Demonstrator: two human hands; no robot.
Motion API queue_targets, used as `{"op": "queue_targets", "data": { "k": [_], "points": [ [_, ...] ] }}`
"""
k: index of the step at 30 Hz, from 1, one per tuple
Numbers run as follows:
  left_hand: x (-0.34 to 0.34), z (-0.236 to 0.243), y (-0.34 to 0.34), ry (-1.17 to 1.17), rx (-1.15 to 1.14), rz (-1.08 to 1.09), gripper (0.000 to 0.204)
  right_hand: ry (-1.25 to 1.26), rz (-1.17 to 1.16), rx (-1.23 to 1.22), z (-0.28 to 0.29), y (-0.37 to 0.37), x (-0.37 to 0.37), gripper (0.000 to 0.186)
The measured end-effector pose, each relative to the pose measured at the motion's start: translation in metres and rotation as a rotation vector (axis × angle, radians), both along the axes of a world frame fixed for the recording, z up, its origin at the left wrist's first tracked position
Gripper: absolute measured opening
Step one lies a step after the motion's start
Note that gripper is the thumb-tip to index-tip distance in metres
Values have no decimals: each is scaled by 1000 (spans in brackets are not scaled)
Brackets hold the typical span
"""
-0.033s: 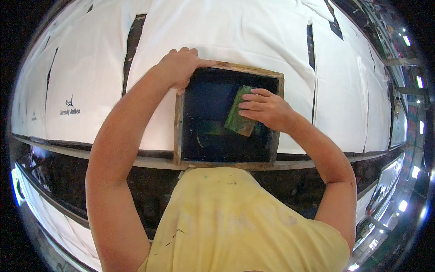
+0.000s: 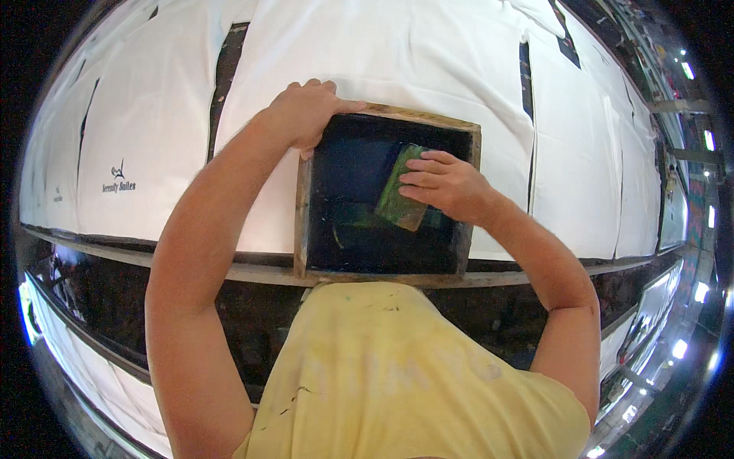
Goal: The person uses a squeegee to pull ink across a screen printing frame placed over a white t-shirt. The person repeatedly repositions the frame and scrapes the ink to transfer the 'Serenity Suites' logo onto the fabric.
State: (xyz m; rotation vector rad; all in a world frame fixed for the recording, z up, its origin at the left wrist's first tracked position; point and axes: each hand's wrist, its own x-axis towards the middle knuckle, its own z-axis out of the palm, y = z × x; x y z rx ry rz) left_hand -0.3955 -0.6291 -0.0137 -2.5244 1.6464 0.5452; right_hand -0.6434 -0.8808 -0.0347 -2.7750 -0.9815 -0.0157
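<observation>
A: What is obscured?

B: The near edge of the square wooden-framed screen with dark mesh (image 2: 336,206) is partly cut off by the person's yellow shirt (image 2: 397,375). The palm of the right hand (image 2: 447,186) covers the upper part of the green rectangular scraper block (image 2: 399,200).

A: Any change from the earlier frame?

B: None discernible; hands and block sit as before.

A: Orientation and grip?

B: The block's long axis runs diagonally, far-right to near-left, inside the frame, which lies on white fabric panels (image 2: 428,53). Right fingers lie flat, pressing the block. The left hand (image 2: 306,115) curls over the frame's far-left corner.
</observation>
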Motion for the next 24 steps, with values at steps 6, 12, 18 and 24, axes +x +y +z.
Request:
{"op": "queue_targets", "data": {
  "k": [6, 12, 18, 24],
  "points": [
    [6, 0, -4, -42, 35, -5, 122, -177, -174, 55, -13, 80, -7, 38],
    [8, -2, -2, -54, 30, -31, 118, -209, -592, 3, -21, 124, 2, 39],
    [0, 17, -13, -48, 161, 17, 129, -156, -717, -8, -13, 108, 35, 40],
    [3, 19, -10, -19, 137, 30, 128, 4, -770, 71, 15, 88, 61, 40]
  ]
}}
